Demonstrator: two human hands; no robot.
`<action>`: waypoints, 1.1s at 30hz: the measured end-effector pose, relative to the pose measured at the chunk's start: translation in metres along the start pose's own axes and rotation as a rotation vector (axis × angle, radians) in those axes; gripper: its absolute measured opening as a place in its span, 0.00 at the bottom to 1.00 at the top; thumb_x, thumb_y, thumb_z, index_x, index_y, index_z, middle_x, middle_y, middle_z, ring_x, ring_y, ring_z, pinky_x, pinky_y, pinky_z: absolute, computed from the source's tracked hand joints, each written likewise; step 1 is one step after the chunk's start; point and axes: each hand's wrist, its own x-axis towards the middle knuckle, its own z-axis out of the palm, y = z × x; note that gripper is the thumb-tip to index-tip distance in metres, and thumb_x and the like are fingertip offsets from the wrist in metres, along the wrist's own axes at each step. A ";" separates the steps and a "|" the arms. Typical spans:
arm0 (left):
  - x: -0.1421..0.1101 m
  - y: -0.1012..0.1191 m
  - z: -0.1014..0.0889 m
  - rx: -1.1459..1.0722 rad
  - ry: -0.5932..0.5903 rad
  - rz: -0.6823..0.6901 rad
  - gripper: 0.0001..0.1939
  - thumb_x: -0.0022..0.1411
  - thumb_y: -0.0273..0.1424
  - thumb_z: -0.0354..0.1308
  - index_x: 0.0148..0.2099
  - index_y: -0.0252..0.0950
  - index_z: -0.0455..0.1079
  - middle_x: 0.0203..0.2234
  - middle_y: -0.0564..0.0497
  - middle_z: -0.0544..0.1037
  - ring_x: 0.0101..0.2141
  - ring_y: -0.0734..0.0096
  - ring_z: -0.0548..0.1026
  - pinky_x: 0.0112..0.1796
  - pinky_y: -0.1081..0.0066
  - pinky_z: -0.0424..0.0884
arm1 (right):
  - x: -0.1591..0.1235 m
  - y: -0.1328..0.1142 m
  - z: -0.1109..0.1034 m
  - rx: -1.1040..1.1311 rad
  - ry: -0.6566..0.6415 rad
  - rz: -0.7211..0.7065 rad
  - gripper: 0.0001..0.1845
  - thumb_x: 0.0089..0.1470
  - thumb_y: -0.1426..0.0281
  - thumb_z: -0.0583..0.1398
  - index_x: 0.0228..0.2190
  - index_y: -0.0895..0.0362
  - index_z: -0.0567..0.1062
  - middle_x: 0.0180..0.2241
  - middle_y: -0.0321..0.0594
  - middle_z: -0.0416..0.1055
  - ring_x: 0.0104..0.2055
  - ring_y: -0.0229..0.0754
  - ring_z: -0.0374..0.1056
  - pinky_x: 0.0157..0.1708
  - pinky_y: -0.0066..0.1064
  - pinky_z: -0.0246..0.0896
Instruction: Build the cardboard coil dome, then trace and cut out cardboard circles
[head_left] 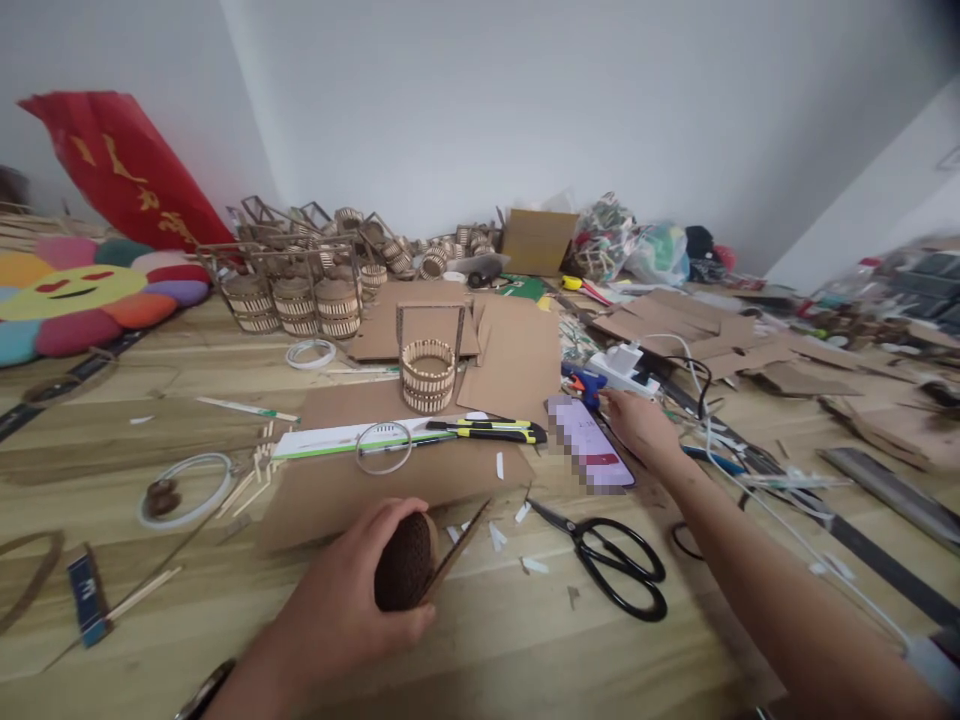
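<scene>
In my left hand point(367, 580) is a small round piece point(405, 565) with a dark brown woven-looking face; my fingers and thumb curve around its edge. A thin brown strip point(461, 545) sticks out from it to the right. My right hand point(641, 428) reaches forward, its fingers closed at a blue hot glue gun point(589, 387) beside a power strip; the fingertips are partly hidden. Just left of that hand lies a phone point(589, 445). Black-handled scissors point(607, 560) rest between my forearms. A small slatted basket point(427, 375) with a tall handle stands upright on cardboard.
Two yellow-black utility knives point(487, 430) and a clear ring point(383, 447) lie on a cardboard sheet point(330, 495). Several finished baskets point(296, 300) stand back left. A white power strip point(622, 368) with cables sits right. A tape roll point(186, 490) lies left.
</scene>
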 end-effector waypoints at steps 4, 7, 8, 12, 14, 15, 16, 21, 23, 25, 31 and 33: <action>0.000 -0.004 0.001 -0.009 -0.005 0.014 0.36 0.47 0.30 0.62 0.60 0.41 0.61 0.59 0.44 0.71 0.58 0.50 0.70 0.58 0.52 0.65 | 0.004 -0.004 0.004 -0.031 -0.081 0.038 0.23 0.59 0.74 0.51 0.49 0.59 0.80 0.45 0.55 0.80 0.42 0.56 0.77 0.41 0.41 0.67; 0.000 -0.004 0.001 -0.010 -0.009 0.005 0.36 0.46 0.30 0.62 0.60 0.40 0.62 0.59 0.43 0.70 0.58 0.49 0.70 0.59 0.52 0.64 | 0.009 -0.006 0.000 -0.038 -0.120 0.075 0.23 0.58 0.75 0.50 0.50 0.59 0.79 0.40 0.55 0.81 0.39 0.56 0.77 0.37 0.40 0.67; 0.000 -0.004 0.001 -0.012 -0.012 0.006 0.36 0.46 0.29 0.62 0.60 0.40 0.62 0.59 0.43 0.70 0.58 0.49 0.69 0.59 0.52 0.64 | 0.011 -0.007 -0.003 -0.036 -0.128 0.081 0.23 0.58 0.75 0.50 0.49 0.59 0.79 0.38 0.55 0.82 0.39 0.57 0.77 0.37 0.41 0.68; 0.001 -0.001 0.001 -0.021 0.008 0.048 0.37 0.45 0.28 0.63 0.59 0.40 0.63 0.57 0.43 0.72 0.56 0.50 0.71 0.58 0.53 0.66 | 0.013 -0.021 -0.020 -0.011 -0.113 0.056 0.21 0.57 0.76 0.51 0.43 0.63 0.81 0.41 0.61 0.80 0.45 0.65 0.74 0.44 0.53 0.65; 0.001 0.000 0.002 -0.015 0.049 0.081 0.36 0.45 0.28 0.63 0.59 0.39 0.63 0.56 0.42 0.72 0.55 0.50 0.71 0.57 0.53 0.67 | 0.006 -0.040 -0.028 0.039 -0.098 0.005 0.21 0.57 0.75 0.51 0.43 0.66 0.80 0.46 0.67 0.77 0.50 0.70 0.71 0.48 0.60 0.61; 0.001 0.000 0.002 -0.007 0.080 0.102 0.36 0.45 0.28 0.64 0.59 0.39 0.63 0.55 0.42 0.72 0.55 0.50 0.71 0.57 0.52 0.67 | -0.002 -0.052 -0.032 0.081 -0.099 -0.035 0.21 0.58 0.74 0.52 0.45 0.67 0.79 0.48 0.67 0.76 0.51 0.69 0.70 0.49 0.59 0.61; 0.001 0.000 0.003 0.004 0.113 0.122 0.36 0.46 0.28 0.64 0.59 0.39 0.63 0.55 0.41 0.72 0.55 0.50 0.71 0.57 0.52 0.67 | -0.013 -0.066 -0.036 0.141 -0.115 -0.091 0.21 0.59 0.72 0.52 0.48 0.66 0.78 0.49 0.63 0.76 0.52 0.65 0.71 0.49 0.55 0.63; 0.000 -0.003 0.005 0.041 0.227 0.185 0.36 0.47 0.28 0.65 0.59 0.37 0.61 0.55 0.39 0.71 0.56 0.51 0.70 0.57 0.52 0.66 | -0.093 -0.141 -0.060 0.825 -0.422 -0.471 0.17 0.62 0.61 0.56 0.47 0.52 0.77 0.45 0.43 0.79 0.44 0.47 0.75 0.40 0.36 0.72; 0.000 -0.004 0.006 0.040 0.250 0.204 0.36 0.46 0.27 0.66 0.59 0.37 0.60 0.55 0.39 0.71 0.56 0.51 0.70 0.57 0.52 0.66 | -0.119 -0.162 -0.067 1.107 -0.496 -0.592 0.14 0.58 0.62 0.61 0.45 0.52 0.78 0.44 0.43 0.79 0.45 0.46 0.75 0.43 0.36 0.71; 0.001 -0.004 0.006 0.032 0.262 0.222 0.37 0.47 0.28 0.66 0.59 0.37 0.60 0.54 0.39 0.71 0.56 0.51 0.70 0.56 0.53 0.67 | -0.135 -0.176 -0.069 1.236 -0.462 -0.624 0.14 0.55 0.62 0.66 0.43 0.52 0.78 0.42 0.42 0.78 0.44 0.45 0.74 0.43 0.36 0.70; 0.000 -0.003 0.009 -0.025 0.260 0.230 0.36 0.48 0.29 0.67 0.59 0.37 0.59 0.54 0.39 0.71 0.55 0.53 0.71 0.55 0.55 0.68 | -0.144 -0.185 -0.061 1.204 -0.161 -0.660 0.05 0.56 0.65 0.67 0.34 0.53 0.78 0.32 0.41 0.78 0.36 0.43 0.75 0.36 0.33 0.72; 0.000 -0.003 0.010 -0.043 0.259 0.212 0.37 0.48 0.30 0.68 0.59 0.37 0.58 0.55 0.39 0.71 0.55 0.53 0.71 0.55 0.55 0.68 | -0.145 -0.184 -0.060 1.211 -0.049 -0.740 0.03 0.57 0.67 0.66 0.33 0.53 0.78 0.31 0.39 0.77 0.34 0.42 0.75 0.34 0.30 0.72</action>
